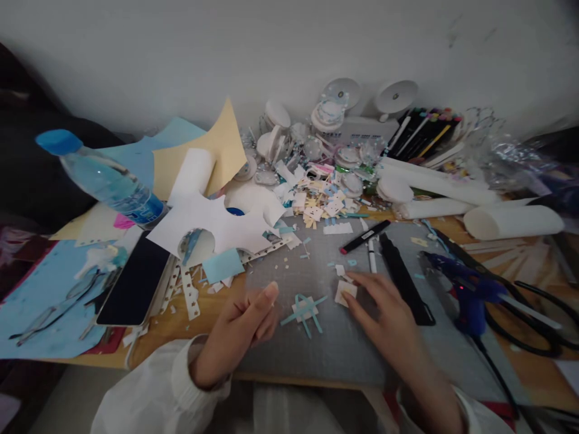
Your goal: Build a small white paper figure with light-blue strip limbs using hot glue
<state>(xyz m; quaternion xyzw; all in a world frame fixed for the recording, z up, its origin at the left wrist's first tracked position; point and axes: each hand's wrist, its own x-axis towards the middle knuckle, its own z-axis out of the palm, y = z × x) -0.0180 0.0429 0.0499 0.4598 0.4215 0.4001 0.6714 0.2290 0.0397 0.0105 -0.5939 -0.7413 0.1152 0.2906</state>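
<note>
On the grey cutting mat (316,355) lies a small white paper figure with pale blue strips (304,310) crossing it. My left hand (242,328) rests on its edge just left of the figure, fingers loosely curled, thumb up, nothing in it. My right hand (384,319) lies flat on the mat to the right, fingers stretched out, fingertips touching a small cream paper square (345,292).
A blue glue gun (465,292) and black scissors (534,313) lie right of my hand. Black markers (364,236) and a black knife (404,278) sit behind it. A phone (136,282), a water bottle (106,181), cut white paper (212,220) and paper scraps (316,205) crowd the left and back.
</note>
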